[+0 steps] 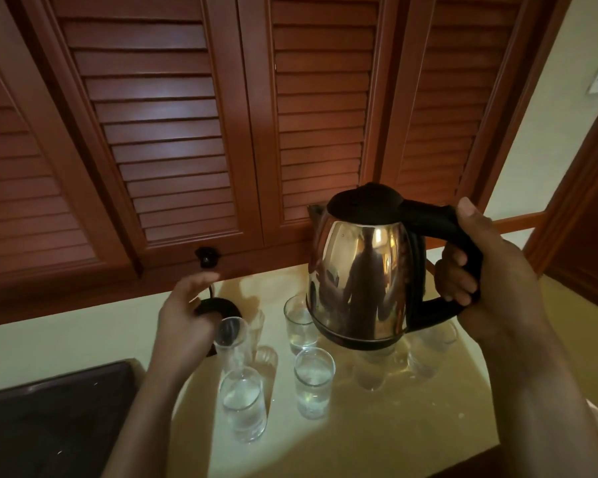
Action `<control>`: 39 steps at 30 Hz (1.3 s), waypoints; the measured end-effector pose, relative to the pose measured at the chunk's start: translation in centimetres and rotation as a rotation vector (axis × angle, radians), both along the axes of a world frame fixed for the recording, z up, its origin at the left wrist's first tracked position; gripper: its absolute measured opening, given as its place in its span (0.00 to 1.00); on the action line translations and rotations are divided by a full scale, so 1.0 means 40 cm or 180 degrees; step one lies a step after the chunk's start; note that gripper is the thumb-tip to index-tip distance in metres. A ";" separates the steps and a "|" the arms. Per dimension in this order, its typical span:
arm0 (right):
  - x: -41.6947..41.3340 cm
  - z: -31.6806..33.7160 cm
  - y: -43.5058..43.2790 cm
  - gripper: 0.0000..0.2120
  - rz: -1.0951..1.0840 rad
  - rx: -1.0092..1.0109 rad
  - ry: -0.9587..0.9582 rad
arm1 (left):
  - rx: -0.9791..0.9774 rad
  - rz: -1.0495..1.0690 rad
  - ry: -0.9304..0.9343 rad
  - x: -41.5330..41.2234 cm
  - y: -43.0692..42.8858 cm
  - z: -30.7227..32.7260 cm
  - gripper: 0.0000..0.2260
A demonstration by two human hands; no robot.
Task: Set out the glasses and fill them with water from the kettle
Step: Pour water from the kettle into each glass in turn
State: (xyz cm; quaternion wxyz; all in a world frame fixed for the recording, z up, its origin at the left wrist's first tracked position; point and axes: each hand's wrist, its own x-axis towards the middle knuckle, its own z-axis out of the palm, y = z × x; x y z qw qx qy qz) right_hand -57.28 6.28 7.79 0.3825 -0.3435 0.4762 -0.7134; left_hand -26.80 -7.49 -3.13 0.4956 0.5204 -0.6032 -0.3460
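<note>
Pale counter [377, 443] is spread across the lower frame. Above it, right of centre, the steel kettle [359, 270] is held upright over several glasses [314, 377], its black handle [428, 219] gripped by the right hand [497, 281], fingers wrapped fully round. The left hand [183, 315], blurred at centre left, is loosely curved beside one glass [232, 339]; contact cannot be told

right grip [480, 270] raised, fingers wrapped round kettle [359, 270] handle; left grip [187, 305] forward, lower, fingers loosely extended.
</note>
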 end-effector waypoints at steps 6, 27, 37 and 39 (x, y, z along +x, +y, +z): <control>0.031 -0.012 -0.003 0.20 0.0047 0.0162 -0.0152 | 0.0735 -0.0794 -0.0625 0.118 0.041 -0.067 0.29; 0.090 0.042 -0.016 0.24 0.0171 0.0171 0.0614 | 0.0591 -0.0628 0.0303 0.024 0.006 -0.139 0.20; 0.060 0.212 -0.104 0.26 0.0506 0.0445 0.2345 | 0.0115 -0.0188 0.0862 -0.100 -0.026 -0.020 0.24; 0.055 0.236 -0.126 0.27 0.0607 0.0534 0.2659 | -0.0174 -0.0147 0.0659 -0.118 -0.019 -0.018 0.23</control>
